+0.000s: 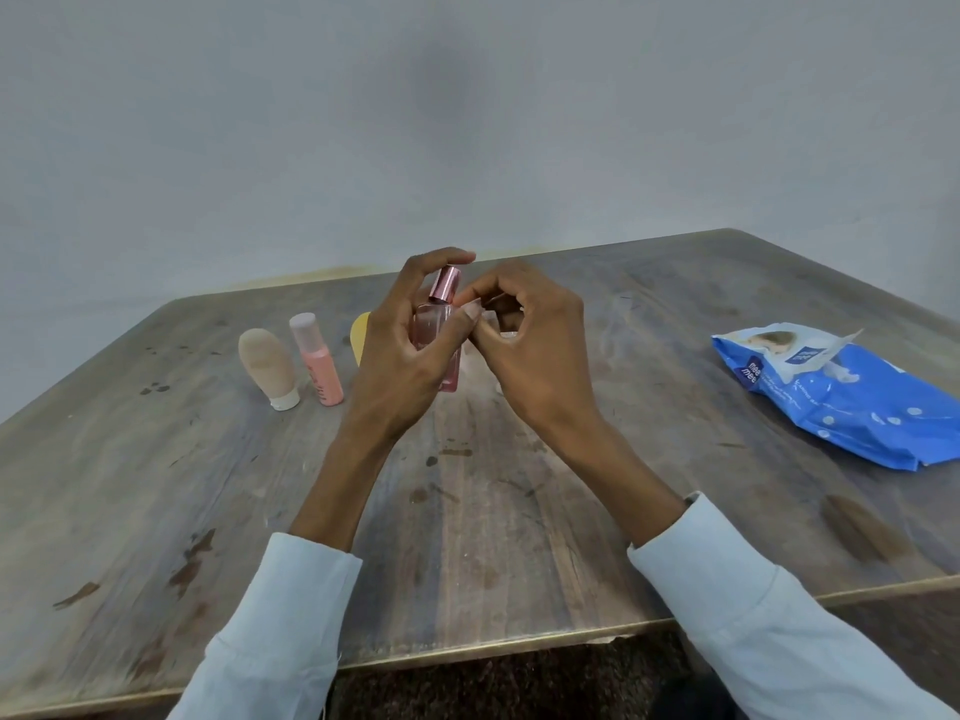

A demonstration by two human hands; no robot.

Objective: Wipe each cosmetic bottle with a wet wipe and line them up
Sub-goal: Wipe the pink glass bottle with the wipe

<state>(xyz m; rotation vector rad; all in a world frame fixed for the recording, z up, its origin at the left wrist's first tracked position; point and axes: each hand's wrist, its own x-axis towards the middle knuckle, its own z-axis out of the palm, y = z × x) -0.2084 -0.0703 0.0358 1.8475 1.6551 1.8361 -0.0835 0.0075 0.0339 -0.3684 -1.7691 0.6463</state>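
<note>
Centrally, above the middle of the wooden table, a clear pink glass bottle with a shiny rose-coloured cap is held up off the surface, tilted slightly with the cap to the far side. The left hand grips it, fingers curled round its left side and forefinger arched over the cap. The right hand is just to the right of the bottle, its fingers curled and pinching a small pale scrap, probably a wet wipe, against the bottle's shoulder; the scrap is mostly hidden, so I cannot tell its shape. Both arms wear light blue sleeves.

To the left of the held bottle, three things stand in a row on the table: a beige squeeze tube on its white cap at the far left, a pink pump bottle with a pale frosted cap just beside it, and a yellow item largely hidden behind the left hand.

Well apart on the right lies a blue wet wipe pack, its top flap peeled open.

Beyond the table's far edge is a plain grey wall
</note>
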